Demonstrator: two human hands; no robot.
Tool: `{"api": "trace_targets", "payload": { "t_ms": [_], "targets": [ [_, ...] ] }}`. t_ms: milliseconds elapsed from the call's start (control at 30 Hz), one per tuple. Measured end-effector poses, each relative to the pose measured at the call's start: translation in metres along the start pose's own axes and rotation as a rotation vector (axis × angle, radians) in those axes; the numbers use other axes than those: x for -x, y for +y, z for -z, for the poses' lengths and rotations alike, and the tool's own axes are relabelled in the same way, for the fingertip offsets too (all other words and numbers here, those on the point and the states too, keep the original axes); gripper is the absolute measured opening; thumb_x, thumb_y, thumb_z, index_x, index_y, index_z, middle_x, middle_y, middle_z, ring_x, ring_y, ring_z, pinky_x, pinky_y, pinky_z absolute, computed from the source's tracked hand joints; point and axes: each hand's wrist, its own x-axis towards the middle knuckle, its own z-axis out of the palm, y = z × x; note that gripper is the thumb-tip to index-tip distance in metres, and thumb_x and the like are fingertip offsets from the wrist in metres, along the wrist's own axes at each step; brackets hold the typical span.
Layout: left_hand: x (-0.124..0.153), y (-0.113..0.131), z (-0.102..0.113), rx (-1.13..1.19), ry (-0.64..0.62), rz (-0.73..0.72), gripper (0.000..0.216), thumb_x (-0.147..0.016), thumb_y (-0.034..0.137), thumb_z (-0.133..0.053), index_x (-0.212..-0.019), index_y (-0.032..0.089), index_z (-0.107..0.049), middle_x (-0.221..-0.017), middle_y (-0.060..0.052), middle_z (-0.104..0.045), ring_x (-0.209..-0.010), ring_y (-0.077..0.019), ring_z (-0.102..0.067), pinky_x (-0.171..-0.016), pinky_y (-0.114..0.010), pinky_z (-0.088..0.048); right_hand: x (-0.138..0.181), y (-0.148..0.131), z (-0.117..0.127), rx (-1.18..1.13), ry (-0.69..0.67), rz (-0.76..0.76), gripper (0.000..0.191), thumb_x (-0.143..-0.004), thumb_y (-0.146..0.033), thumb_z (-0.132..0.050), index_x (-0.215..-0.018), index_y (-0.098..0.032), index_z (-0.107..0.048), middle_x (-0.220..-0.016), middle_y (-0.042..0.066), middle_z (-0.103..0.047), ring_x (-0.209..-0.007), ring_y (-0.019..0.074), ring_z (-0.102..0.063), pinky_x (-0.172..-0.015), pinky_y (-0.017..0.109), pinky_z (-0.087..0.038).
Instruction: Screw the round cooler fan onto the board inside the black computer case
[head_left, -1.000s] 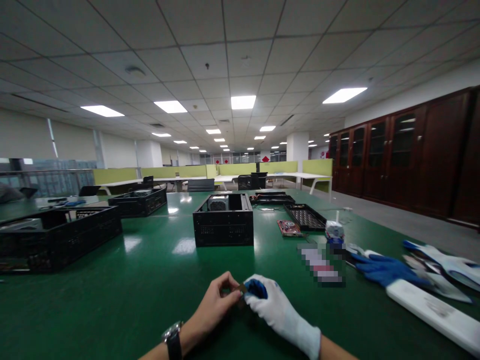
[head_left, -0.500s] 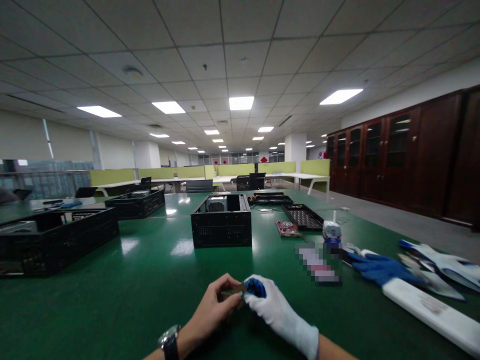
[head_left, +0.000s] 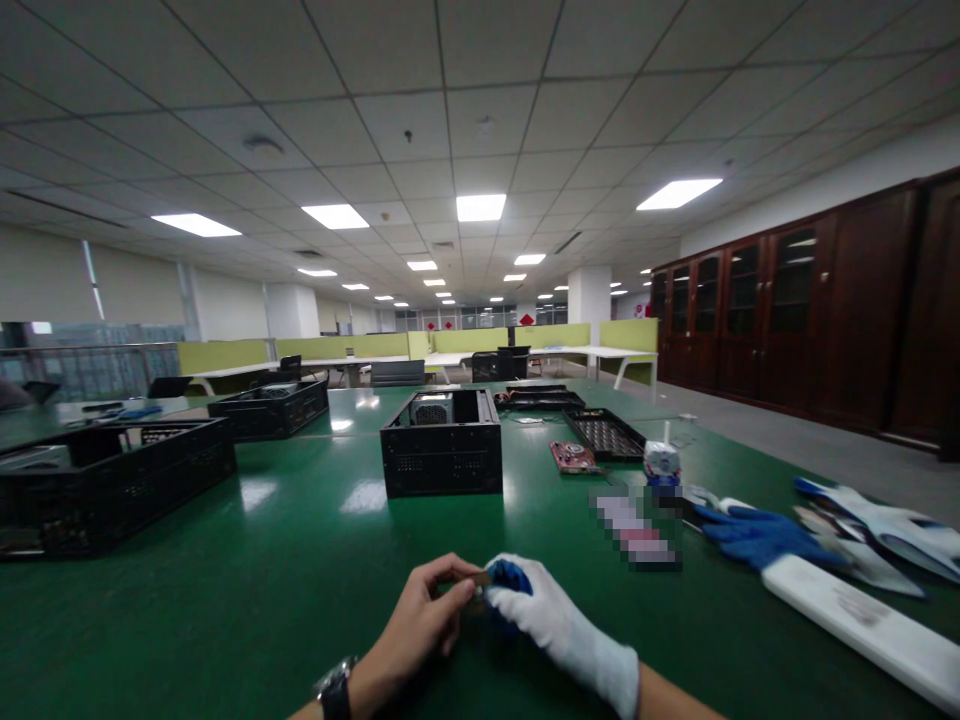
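Observation:
My bare left hand [head_left: 426,612], with a watch [head_left: 336,686] on its wrist, pinches a small flat brownish piece [head_left: 481,578] between thumb and fingers. Its kind is too small and dark to make out. Against it, from the other side, my right hand [head_left: 553,618] is curled in a white glove with a blue coated palm. The right fingertips close on the piece's other end, partly hidden by the glove. Both hands are held close together above the green table [head_left: 300,600]. Beyond them stands an open black computer case [head_left: 442,460] with a power supply [head_left: 432,409] inside.
More open cases [head_left: 120,490] stand at the left. On the right lie a red circuit board [head_left: 574,458], a black panel [head_left: 606,436], a blurred-out item [head_left: 636,530], blue-and-white gloves [head_left: 772,535] and a long white bar [head_left: 855,620]. A small white-and-blue container [head_left: 663,465] stands among them.
My left fingers have shifted slightly on the small piece, and the thumb lies a little differently. The right hand keeps nearly the same place.

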Motion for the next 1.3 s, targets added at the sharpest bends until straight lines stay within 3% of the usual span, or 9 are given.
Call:
{"api": "trace_targets", "payload": {
  "t_ms": [167,400,467,600,733,867,967,1100,1300],
  "targets": [
    [-0.002,-0.008,0.003,-0.012,-0.005,0.034,0.062,-0.088,0.068,-0.061,-0.111,0.011,-0.067,-0.042,0.006,-0.049,-0.031,-0.0099,-0.041,-0.033,-0.018,-0.024,-0.003,0.002,0.0,-0.031,-0.036,-0.021,0.02,-0.066,-0.034,-0.061,-0.077,-0.017,-0.056,-0.065,-0.005,-0.047,-0.061,0.012,-0.042,-0.058,0.027,-0.033],
    [-0.002,-0.012,0.0,-0.113,-0.039,0.033,0.071,-0.09,0.072,-0.053,-0.119,0.008,-0.066,-0.045,0.004,-0.051,-0.034,-0.0131,-0.046,-0.035,-0.021,-0.033,0.001,0.006,-0.002,0.002,0.0,-0.014,0.017,-0.067,-0.03,-0.058,-0.079,-0.018,-0.054,-0.067,-0.005,-0.047,-0.064,0.0127,-0.043,-0.059,0.027,-0.033],
    [0.0,-0.005,0.002,-0.177,-0.054,0.005,0.066,-0.092,0.069,-0.051,-0.118,0.01,-0.067,-0.055,0.001,-0.057,-0.041,-0.0137,-0.052,-0.04,-0.023,-0.038,0.001,0.008,-0.001,0.021,0.03,-0.011,0.015,-0.067,-0.028,-0.058,-0.077,-0.019,-0.053,-0.067,-0.005,-0.047,-0.065,0.0128,-0.043,-0.059,0.026,-0.033],
    [-0.008,0.016,0.02,-0.396,0.009,-0.108,0.049,-0.101,0.056,-0.043,-0.125,0.02,-0.065,-0.097,-0.007,-0.066,-0.074,-0.0173,-0.063,-0.063,-0.028,-0.051,0.003,0.006,0.006,0.033,0.066,-0.012,0.012,-0.064,-0.022,-0.06,-0.074,-0.02,-0.054,-0.064,-0.006,-0.048,-0.063,0.0119,-0.043,-0.056,0.024,-0.031],
    [-0.049,0.043,0.059,-0.726,0.1,-0.264,0.039,-0.101,0.045,-0.046,-0.132,0.026,-0.06,-0.116,-0.008,-0.062,-0.107,-0.0254,-0.059,-0.093,-0.04,-0.05,0.007,-0.005,0.009,-0.022,0.053,-0.023,0.013,-0.06,-0.019,-0.06,-0.072,-0.02,-0.054,-0.063,-0.006,-0.051,-0.06,0.0114,-0.044,-0.055,0.023,-0.035],
    [-0.115,0.071,0.094,-1.065,0.174,-0.411,0.042,-0.097,0.036,-0.056,-0.137,0.027,-0.057,-0.137,-0.01,-0.052,-0.133,-0.0327,-0.04,-0.117,-0.055,-0.03,0.011,-0.011,0.006,-0.103,-0.025,-0.046,0.008,-0.06,-0.02,-0.053,-0.068,-0.02,-0.054,-0.061,-0.004,-0.056,-0.057,0.0125,-0.051,-0.052,0.023,-0.042],
    [-0.165,0.086,0.109,-1.248,0.241,-0.416,0.049,-0.096,0.037,-0.062,-0.142,0.024,-0.049,-0.151,-0.011,-0.041,-0.141,-0.0364,-0.033,-0.116,-0.063,-0.028,0.01,-0.006,0.007,-0.114,-0.019,-0.045,0.009,-0.06,-0.02,-0.054,-0.069,-0.021,-0.052,-0.061,-0.005,-0.053,-0.056,0.0112,-0.05,-0.051,0.022,-0.041],
    [-0.215,0.091,0.118,-1.387,0.295,-0.29,0.049,-0.097,0.038,-0.063,-0.141,0.022,-0.049,-0.151,-0.012,-0.043,-0.136,-0.0356,-0.043,-0.111,-0.063,-0.037,0.005,0.002,0.015,-0.084,-0.048,-0.028,0.014,-0.064,-0.021,-0.063,-0.078,-0.018,-0.061,-0.064,-0.006,-0.055,-0.058,0.0099,-0.049,-0.053,0.02,-0.038],
    [-0.232,0.075,0.13,-1.473,0.144,0.045,0.032,-0.098,0.04,-0.063,-0.12,0.017,-0.061,-0.119,-0.009,-0.064,-0.101,-0.0235,-0.066,-0.087,-0.045,-0.058,0.002,0.005,0.026,0.014,-0.093,-0.017,0.031,-0.063,-0.031,-0.082,-0.089,-0.016,-0.073,-0.073,-0.004,-0.065,-0.064,0.0114,-0.055,-0.057,0.021,-0.041]
  ]
}}
